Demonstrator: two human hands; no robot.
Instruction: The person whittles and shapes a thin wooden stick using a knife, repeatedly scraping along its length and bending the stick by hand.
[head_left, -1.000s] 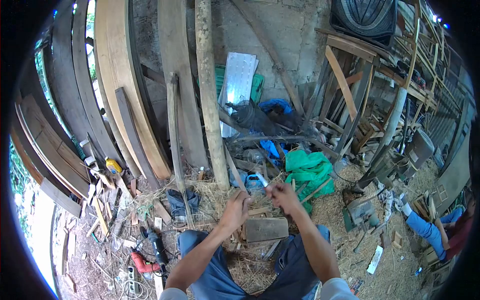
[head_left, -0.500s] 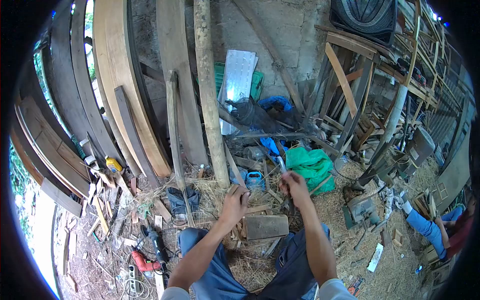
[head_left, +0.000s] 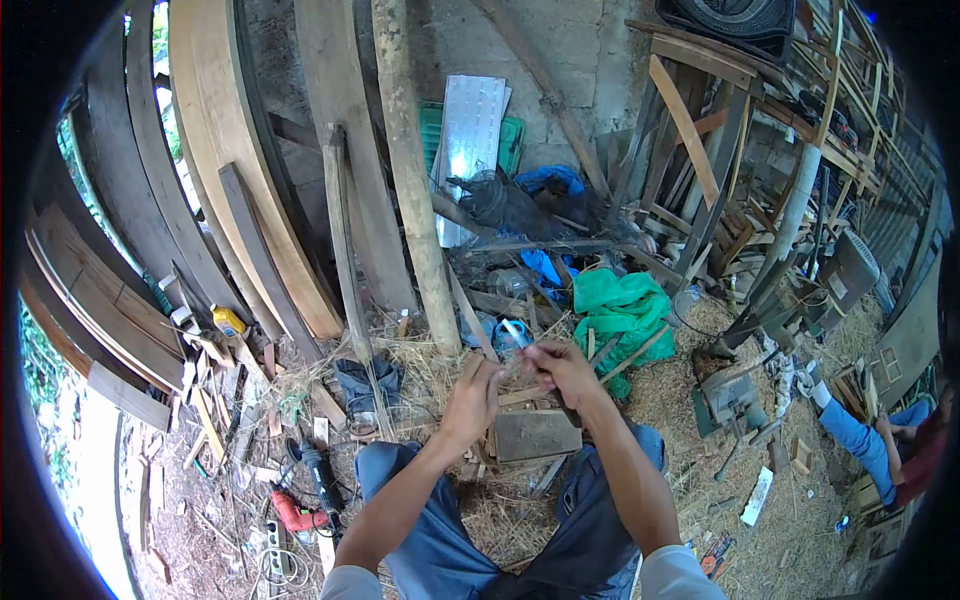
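My left hand [head_left: 472,402] is closed in a pinch above my knees. A thin wooden strip [head_left: 470,315] ends right at its fingertips in this view; I cannot tell what the fingers hold. My right hand [head_left: 568,378] is wrapped round a slim knife-like tool [head_left: 514,333], its bright pale end pointing forward and left. A dark end shows below that fist. Both hands are close together, the right fingertips just beside the left. Beneath them, between my knees, sits a wooden block [head_left: 537,436].
A green plastic sheet [head_left: 625,310] and a blue container [head_left: 508,333] lie ahead. Upright poles [head_left: 410,170] and planks [head_left: 205,130] lean at left. On the shaving-covered floor are a red drill [head_left: 297,512] and a grinder [head_left: 318,480]. Another person [head_left: 870,450] sits at far right.
My right hand has moved left, bringing the tool close to my left hand. The left hand has risen slightly. The whole view has shifted a little.
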